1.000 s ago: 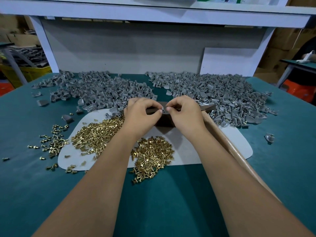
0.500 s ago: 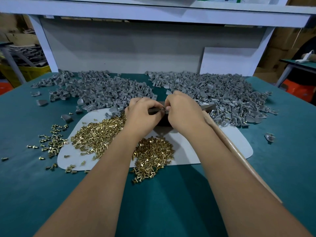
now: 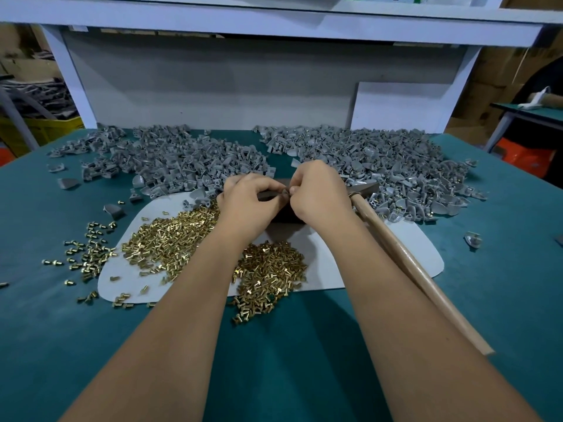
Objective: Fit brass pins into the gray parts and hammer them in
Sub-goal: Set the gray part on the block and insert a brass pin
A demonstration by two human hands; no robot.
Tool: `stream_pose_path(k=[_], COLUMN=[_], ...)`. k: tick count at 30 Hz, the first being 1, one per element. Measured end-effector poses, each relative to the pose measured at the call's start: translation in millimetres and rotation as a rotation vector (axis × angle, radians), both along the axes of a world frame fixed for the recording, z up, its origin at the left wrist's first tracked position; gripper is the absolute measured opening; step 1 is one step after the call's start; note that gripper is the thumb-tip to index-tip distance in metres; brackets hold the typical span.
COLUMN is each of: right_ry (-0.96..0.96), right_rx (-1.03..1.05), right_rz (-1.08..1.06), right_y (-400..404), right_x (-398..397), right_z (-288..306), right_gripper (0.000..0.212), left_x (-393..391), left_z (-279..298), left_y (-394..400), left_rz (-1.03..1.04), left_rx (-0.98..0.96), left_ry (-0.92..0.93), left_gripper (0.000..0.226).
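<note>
My left hand [image 3: 249, 202] and my right hand [image 3: 320, 193] meet fingertip to fingertip over a dark block [image 3: 285, 213] on the white mat [image 3: 329, 254]. Between the fingertips they pinch a small gray part [image 3: 285, 191]; which hand carries a pin is hidden. Loose brass pins lie in a heap left of my forearm [image 3: 170, 239] and in another heap between my arms [image 3: 271, 266]. Gray parts form a pile at the back left [image 3: 182, 159] and a bigger one at the back right [image 3: 380, 166]. A hammer with a wooden handle [image 3: 408, 260] lies under my right forearm.
The table has a teal cover [image 3: 304, 360]. Scattered pins [image 3: 88, 251] lie off the mat on the left, and a single gray part [image 3: 472, 239] sits far right. A white shelf frame and gray back panel [image 3: 213, 86] close the far edge.
Both hands have drawn closer together and slightly farther from me over the block; their fingertips now touch around the small part.
</note>
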State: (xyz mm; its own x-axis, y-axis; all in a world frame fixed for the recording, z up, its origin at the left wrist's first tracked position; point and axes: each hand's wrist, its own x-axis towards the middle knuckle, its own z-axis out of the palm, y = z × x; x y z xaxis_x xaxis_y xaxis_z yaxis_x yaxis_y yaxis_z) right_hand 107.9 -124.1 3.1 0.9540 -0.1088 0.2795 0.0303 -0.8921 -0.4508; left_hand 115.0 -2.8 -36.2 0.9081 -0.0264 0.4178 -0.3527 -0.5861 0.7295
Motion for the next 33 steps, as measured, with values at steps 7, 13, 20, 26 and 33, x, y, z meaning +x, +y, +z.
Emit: stream_pose_path(k=[7,13,20,26,33], right_ry=[-0.184,-0.158,-0.152,-0.192,-0.177], right_rx=[0.188,0.649,0.56,0.42,0.268], right_rz=[0.166,0.13,0.184,0.172,0.105], right_y=[-10.8,-20.8,-21.1,-17.9,-9.4], right_x=[-1.9,-1.6,-1.1,0.0,3.0], right_z=[-21.2,-23.2,-25.0,-24.3,-21.2], right_gripper=[0.013,0.025,0.01,0.01,0.017], left_x=[-3.1,-3.5,-2.1,-2.3,-0.6], left_z=[0.1,-0.5,-0.7,-0.7,-0.6], left_y=[0.0,0.9,1.6,0.8,0.2], left_rz=[0.002,-0.006,-0.013,-0.003,-0.003], left_rx=[0.03,0.024,0.028,0.028,0.017], left_ry=[0.021,0.019,0.024,0.027,0.033], left_gripper=[0.009,0.02,0.014,0.012,0.011])
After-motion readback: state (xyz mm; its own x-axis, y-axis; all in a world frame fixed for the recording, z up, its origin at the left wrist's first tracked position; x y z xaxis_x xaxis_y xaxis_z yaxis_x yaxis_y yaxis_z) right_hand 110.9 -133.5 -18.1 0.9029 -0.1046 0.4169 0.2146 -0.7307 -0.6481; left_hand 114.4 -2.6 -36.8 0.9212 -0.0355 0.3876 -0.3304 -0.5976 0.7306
